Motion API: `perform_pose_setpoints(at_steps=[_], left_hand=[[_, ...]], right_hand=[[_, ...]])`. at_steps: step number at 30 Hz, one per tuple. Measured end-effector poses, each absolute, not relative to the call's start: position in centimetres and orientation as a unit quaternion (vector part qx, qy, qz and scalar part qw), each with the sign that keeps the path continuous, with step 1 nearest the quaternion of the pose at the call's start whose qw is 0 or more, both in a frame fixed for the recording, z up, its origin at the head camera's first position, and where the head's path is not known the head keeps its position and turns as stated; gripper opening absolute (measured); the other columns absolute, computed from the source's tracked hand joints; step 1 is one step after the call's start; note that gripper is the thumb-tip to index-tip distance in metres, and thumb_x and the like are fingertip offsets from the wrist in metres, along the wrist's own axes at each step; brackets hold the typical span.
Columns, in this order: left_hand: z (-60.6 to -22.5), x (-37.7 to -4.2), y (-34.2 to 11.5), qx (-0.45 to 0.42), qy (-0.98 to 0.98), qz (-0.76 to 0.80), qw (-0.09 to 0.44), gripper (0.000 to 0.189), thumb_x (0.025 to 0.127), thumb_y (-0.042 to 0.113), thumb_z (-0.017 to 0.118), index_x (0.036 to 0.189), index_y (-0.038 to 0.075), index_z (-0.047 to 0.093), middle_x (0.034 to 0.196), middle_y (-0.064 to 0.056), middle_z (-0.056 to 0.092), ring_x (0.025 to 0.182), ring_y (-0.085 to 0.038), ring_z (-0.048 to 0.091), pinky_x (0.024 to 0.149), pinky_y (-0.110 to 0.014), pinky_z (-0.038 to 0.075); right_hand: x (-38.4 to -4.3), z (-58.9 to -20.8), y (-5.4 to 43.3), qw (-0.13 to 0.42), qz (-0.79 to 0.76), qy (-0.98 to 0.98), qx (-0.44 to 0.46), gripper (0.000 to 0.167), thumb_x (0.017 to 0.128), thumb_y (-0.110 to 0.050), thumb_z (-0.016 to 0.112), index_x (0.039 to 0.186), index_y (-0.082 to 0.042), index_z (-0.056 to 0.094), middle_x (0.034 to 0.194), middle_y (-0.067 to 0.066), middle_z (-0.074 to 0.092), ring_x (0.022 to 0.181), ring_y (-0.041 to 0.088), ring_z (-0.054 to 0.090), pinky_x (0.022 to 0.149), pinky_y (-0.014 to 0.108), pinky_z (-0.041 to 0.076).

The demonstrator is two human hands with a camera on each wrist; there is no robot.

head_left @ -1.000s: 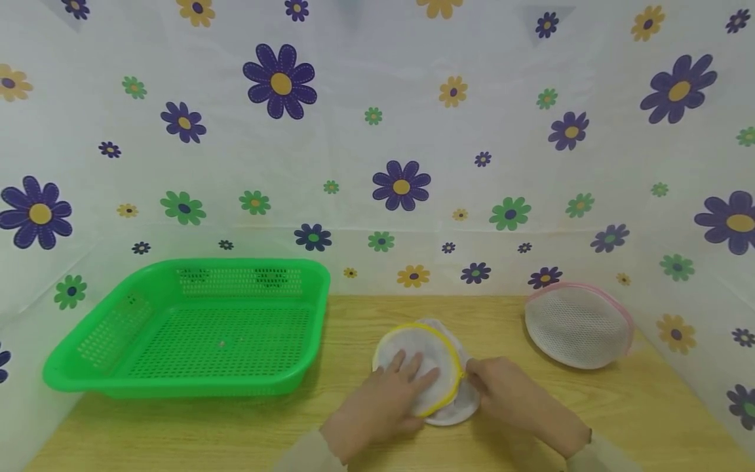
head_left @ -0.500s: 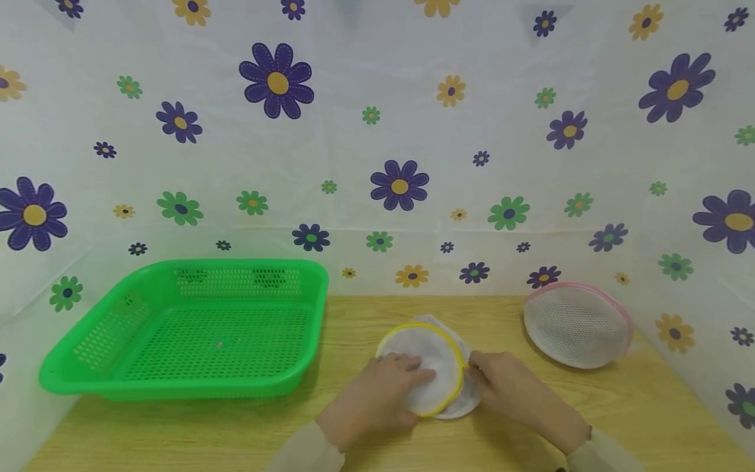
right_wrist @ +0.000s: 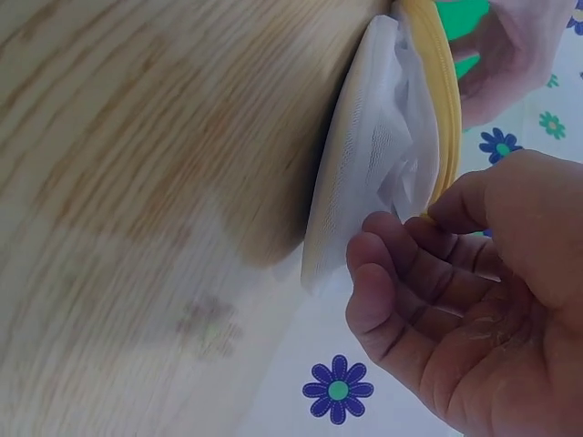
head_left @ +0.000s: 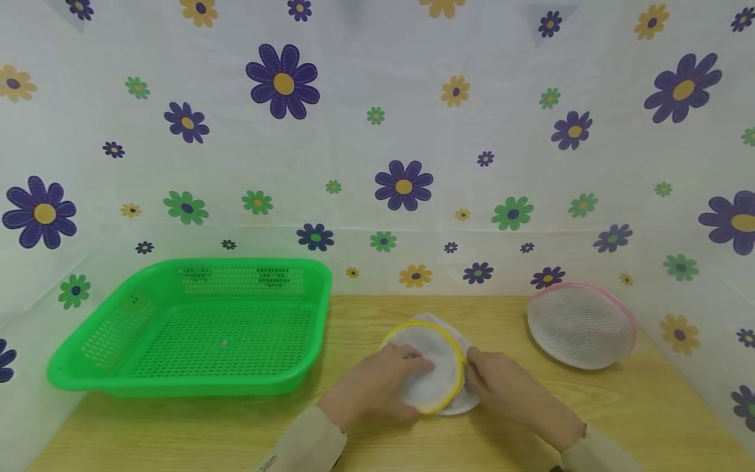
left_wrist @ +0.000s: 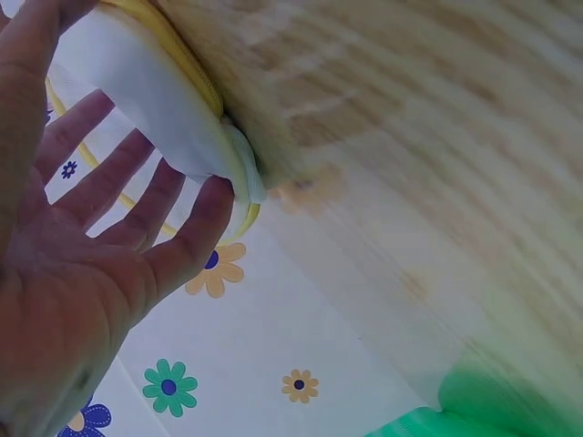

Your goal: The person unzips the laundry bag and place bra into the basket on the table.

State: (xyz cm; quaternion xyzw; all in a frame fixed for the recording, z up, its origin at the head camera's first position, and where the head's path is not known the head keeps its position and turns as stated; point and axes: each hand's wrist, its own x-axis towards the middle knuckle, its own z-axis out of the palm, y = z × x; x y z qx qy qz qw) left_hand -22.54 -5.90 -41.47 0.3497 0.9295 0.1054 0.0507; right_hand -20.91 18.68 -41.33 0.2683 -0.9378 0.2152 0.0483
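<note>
Working the yellow zip (head_left: pixel 459 382) of a white mesh bag (head_left: pixel 435 388) on the table (head_left: pixel 454 452), R hand (head_left: pixel 500 383) pinching at it & L hand (head_left: pixel 373 383) spread loosely on top, prob part-done, tho can't tell how much zip's left.

Your left hand (head_left: pixel 374 387) holds the bag (head_left: pixel 436 388) from its left, 4 fingers (left_wrist: pixel 189 244) bent; your right hand (head_left: pixel 504 385) pinches its right edge.
</note>
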Motion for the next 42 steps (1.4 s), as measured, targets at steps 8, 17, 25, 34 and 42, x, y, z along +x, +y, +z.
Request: perform_pose_setpoints(at_steps=[8, 17, 25, 34, 42], left_hand=[[-41.25, -22.78, -5.97, 0.350, 0.929, 0.097, 0.072, 0.074, 0.074, 0.022, 0.088, 0.142, 0.027, 0.060, 0.144, 0.001, 0.059, 0.133, -0.019, 0.055, 0.111, -0.033, 0.048], [-40.86, -23.07, -6.16, 0.356, 0.924, 0.119, 0.072, 0.067, 0.074, 0.022, 0.088, 0.137, 0.019, 0.065, 0.142, 0.001, 0.063, 0.132, -0.018, 0.057, 0.113, -0.031, 0.046], [-41.47, -22.79, -6.04, 0.363, 0.925, 0.111, 0.036, 0.066, 0.074, 0.027, 0.089, 0.134, 0.017, 0.066, 0.138, 0.001, 0.064, 0.128, -0.020, 0.059, 0.111, -0.032, 0.048], [-41.63, -22.60, -5.89, 0.363, 0.927, 0.092, 0.033, 0.069, 0.072, 0.029, 0.090, 0.135, 0.016, 0.065, 0.138, 0.002, 0.064, 0.126, -0.019, 0.059, 0.111, -0.029, 0.047], [-41.45, -22.47, -5.97, 0.363, 0.926, 0.096, 0.028, 0.070, 0.071, 0.028, 0.091, 0.135, 0.016, 0.065, 0.137, 0.001, 0.064, 0.124, -0.019, 0.059, 0.110, -0.030, 0.048]], right_hand=[[-21.22, -41.16, 18.56, 0.031, 0.226, -0.944, 0.240, 0.014, 0.100, -0.007, 0.054, 0.086, -0.012, 0.055, 0.067, -0.007, 0.048, 0.057, 0.001, 0.042, 0.049, 0.018, 0.040], [-21.32, -41.31, 18.84, 0.052, 0.213, -0.940, 0.262, 0.013, 0.101, -0.006, 0.051, 0.090, -0.011, 0.054, 0.067, -0.008, 0.047, 0.057, 0.000, 0.040, 0.049, 0.018, 0.038], [-21.31, -41.48, 19.00, 0.052, 0.210, -0.938, 0.271, 0.015, 0.101, -0.005, 0.051, 0.087, -0.013, 0.051, 0.066, -0.008, 0.045, 0.057, 0.000, 0.038, 0.049, 0.018, 0.037], [-21.05, -41.44, 19.05, 0.052, 0.200, -0.939, 0.276, 0.017, 0.101, -0.005, 0.053, 0.086, -0.013, 0.050, 0.066, -0.009, 0.044, 0.057, 0.000, 0.037, 0.049, 0.017, 0.034], [-20.99, -41.22, 19.11, 0.036, 0.202, -0.938, 0.281, 0.017, 0.102, -0.007, 0.054, 0.087, -0.014, 0.051, 0.067, -0.009, 0.043, 0.058, 0.000, 0.038, 0.050, 0.018, 0.035]])
